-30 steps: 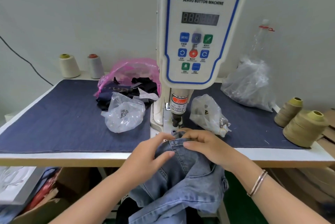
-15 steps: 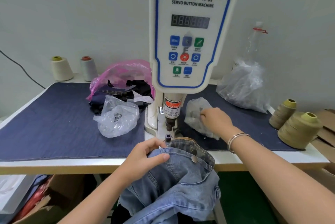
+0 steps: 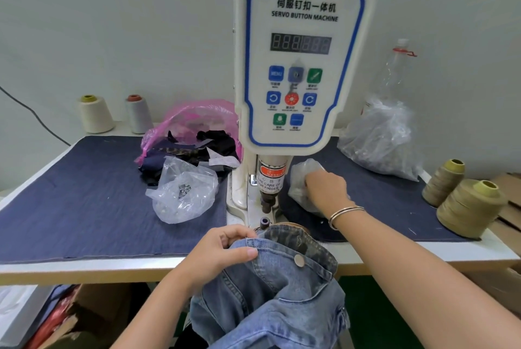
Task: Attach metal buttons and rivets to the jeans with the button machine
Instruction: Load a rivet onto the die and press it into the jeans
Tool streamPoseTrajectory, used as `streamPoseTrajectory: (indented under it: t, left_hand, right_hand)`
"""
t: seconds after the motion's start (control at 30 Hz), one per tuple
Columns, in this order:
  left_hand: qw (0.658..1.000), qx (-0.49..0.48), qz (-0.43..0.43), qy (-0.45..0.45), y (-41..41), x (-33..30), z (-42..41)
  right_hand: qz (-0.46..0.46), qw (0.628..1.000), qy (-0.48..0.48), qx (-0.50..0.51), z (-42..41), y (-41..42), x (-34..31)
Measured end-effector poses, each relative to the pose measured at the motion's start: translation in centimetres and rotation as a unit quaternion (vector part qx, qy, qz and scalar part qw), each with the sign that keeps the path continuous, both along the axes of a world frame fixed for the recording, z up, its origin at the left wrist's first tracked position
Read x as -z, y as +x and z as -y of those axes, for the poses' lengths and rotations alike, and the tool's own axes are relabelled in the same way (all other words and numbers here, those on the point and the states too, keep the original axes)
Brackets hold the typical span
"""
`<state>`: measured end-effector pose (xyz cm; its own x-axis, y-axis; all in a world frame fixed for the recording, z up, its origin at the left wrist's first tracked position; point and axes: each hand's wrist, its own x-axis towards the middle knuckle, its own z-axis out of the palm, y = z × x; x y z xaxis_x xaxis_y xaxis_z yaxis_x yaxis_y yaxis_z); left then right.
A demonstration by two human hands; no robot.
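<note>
From the head camera: the right hand [image 3: 324, 189], which a second ago lay on the jeans [image 3: 270, 292] beside the left hand [image 3: 222, 250], now reaches into a small clear bag [image 3: 303, 179] just right of the machine [image 3: 298, 66]; its fingers are curled into the plastic, though what they hold cannot be told. Half a second ago it was already at the bag. The left hand still pinches the jeans' waistband, thumb on top, just in front of the machine's lower die [image 3: 264, 221]. One metal button [image 3: 299, 260] shows on the waistband; the rest of the jeans hang off the table [image 3: 84, 269] edge below the machine.

The machine's panel reads "SERVO BUTTON MACHINE" under a line of Chinese characters, with a digit display and a blue "MENU" key. An orange "WARNING" label on the ram carries "CARE OF YOUR FINGER".

Left of the machine lie another clear bag [image 3: 183, 190] and a pink bag [image 3: 194, 120] of dark scraps. Two thread cones [image 3: 465, 202] stand far right of it.
</note>
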<state>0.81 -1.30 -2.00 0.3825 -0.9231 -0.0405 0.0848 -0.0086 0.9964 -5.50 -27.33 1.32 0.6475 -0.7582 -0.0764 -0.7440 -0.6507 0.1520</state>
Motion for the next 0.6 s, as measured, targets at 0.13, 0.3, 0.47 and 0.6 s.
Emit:
streamPoseTrajectory:
  t: [0.13, 0.3, 0.47, 0.6]
  left_hand:
    - [1.0, 0.011, -0.013, 0.002, 0.3, -0.1, -0.2]
    - [1.0, 0.009, -0.015, -0.007, 0.4, 0.0, -0.2]
    - [0.999, 0.034, -0.009, 0.005, 0.8, 0.0, -0.2]
    - [0.996, 0.086, -0.001, 0.028, 1.3, -0.1, -0.3]
  right_hand:
    - [0.024, 1.0, -0.006, -0.014, 0.0, -0.6, 0.0]
    - [0.163, 0.983, 0.074, -0.035, 0.1, -2.1, -0.2]
    - [0.434, 0.882, 0.184, -0.008, -0.4, -5.8, -0.7]
    - [0.561, 0.76, 0.327, -0.038, -5.3, -7.0, -1.1]
